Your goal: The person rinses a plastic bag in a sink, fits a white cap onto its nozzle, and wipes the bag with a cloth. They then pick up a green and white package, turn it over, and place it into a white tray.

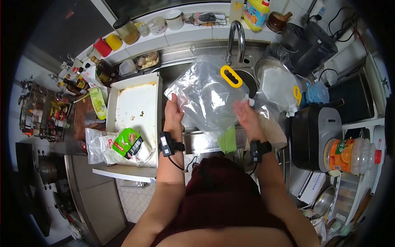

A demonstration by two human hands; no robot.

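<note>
A large clear plastic water bag (205, 96) with a yellow carry handle (231, 77) and a white spout cap (251, 101) is held up over the sink (197, 139). My left hand (174, 110) is closed on its left corner. At the bag's right side, my right hand (248, 119) has its fingers stretched out and slightly blurred, the thumb close by the spout. A second clear bag (277, 84) with a yellow handle and white spout lies in a metal bowl on the right. Below the first bag hangs a green cloth (227, 140).
Behind the bag rises a curved faucet (235, 39). A white tray (135, 105) carrying food packets (127, 144) stands on the left. To the right are a dark appliance (314, 138) and a big bottle with an orange label (349, 155). Jars (126, 31) line the ledge.
</note>
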